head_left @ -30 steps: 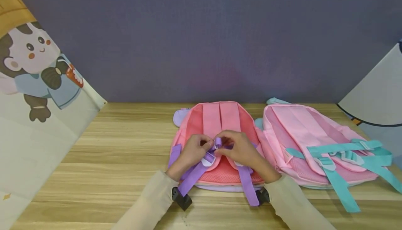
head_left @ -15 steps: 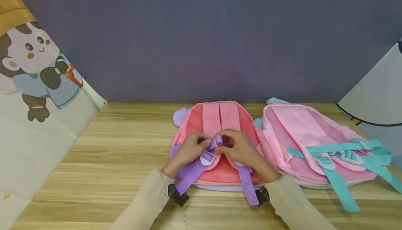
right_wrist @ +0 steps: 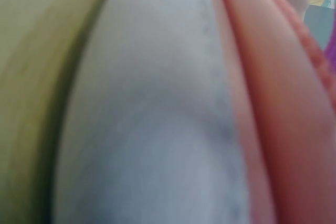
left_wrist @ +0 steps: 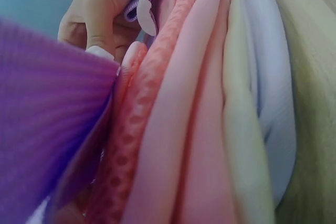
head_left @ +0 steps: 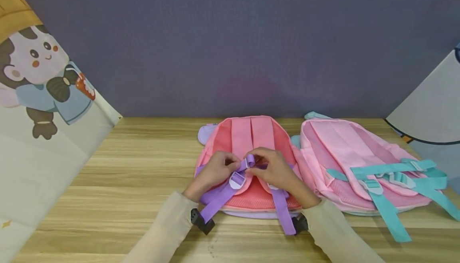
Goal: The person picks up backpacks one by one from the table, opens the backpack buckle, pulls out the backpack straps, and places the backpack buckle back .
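A coral-pink backpack (head_left: 223, 137) lies on the table with its back panel and shoulder straps up. Over its middle, my left hand (head_left: 216, 172) pinches a purple webbing strap (head_left: 242, 166) between thumb and fingertips. My right hand (head_left: 276, 170) pinches the same webbing close by, where a small purple loop (head_left: 250, 159) stands up at a pale buckle. Below the left hand, a white strap buckle (head_left: 237, 180) carries another purple strap end. In the left wrist view, a white plastic buckle (left_wrist: 145, 14) hangs near fingers; purple webbing fills the left side. The right wrist view is mostly blurred bag fabric.
A lighter pink backpack (head_left: 345, 141) with teal straps (head_left: 391, 215) lies against the coral one on the right. Wood-grain table (head_left: 136, 167) extends to the left. A dark blue-grey panel (head_left: 230, 47) rises behind the bags.
My left hand has shifted slightly left and up, uncovering more of the white strap buckle below it. My right hand has barely moved, and the purple loop now leans slightly more to the right.
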A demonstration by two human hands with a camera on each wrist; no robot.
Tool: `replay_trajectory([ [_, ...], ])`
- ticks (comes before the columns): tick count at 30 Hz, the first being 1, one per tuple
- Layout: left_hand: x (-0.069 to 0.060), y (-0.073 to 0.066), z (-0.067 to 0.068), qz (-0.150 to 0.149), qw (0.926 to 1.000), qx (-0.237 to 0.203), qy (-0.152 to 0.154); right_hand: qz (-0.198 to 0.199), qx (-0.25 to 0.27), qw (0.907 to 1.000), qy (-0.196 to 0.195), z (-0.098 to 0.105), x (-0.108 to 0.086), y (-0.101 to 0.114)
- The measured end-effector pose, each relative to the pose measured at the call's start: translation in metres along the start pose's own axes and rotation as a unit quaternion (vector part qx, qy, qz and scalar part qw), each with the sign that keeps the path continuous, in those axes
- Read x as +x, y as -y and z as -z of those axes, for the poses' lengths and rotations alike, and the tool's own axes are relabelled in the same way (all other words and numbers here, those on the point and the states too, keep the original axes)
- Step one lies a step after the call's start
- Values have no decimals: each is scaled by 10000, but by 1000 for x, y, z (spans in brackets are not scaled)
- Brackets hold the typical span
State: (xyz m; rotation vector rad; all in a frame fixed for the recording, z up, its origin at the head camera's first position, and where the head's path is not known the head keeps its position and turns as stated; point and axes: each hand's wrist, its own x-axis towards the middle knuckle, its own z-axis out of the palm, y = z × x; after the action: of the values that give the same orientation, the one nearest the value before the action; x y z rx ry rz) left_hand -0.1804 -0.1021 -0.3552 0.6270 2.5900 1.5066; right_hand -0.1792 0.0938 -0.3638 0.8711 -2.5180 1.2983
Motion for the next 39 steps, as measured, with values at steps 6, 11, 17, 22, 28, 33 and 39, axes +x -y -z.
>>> replay_trajectory([
  [6, 0, -2, -3, -8, 9999, -101, -106, -19, -64, 10000, 54, 0, 0, 1],
  [11, 1, -2, -7, 21, 9996, -116, -240, -127, -113, 9998, 87, 0, -1, 1],
  [17, 1, -4, -10, 83, 9992, -141, -366, -150, -187, 9996, 122, 1, -1, 3],
  [22, 1, -4, -10, 75, 9986, -252, -450, -88, -139, 9998, 92, 2, 0, 4],
  [28, 1, 0, 2, -59, 9991, -418, -75, 47, -35, 10000, 20, 3, 1, 3],
  [33, 1, 6, 16, -113, 9986, -337, 392, 63, -59, 10000, 11, 3, 1, 3],
  [39, 1, 5, 21, -16, 9987, -250, 434, 42, -7, 10000, -2, 2, 1, 2],
])
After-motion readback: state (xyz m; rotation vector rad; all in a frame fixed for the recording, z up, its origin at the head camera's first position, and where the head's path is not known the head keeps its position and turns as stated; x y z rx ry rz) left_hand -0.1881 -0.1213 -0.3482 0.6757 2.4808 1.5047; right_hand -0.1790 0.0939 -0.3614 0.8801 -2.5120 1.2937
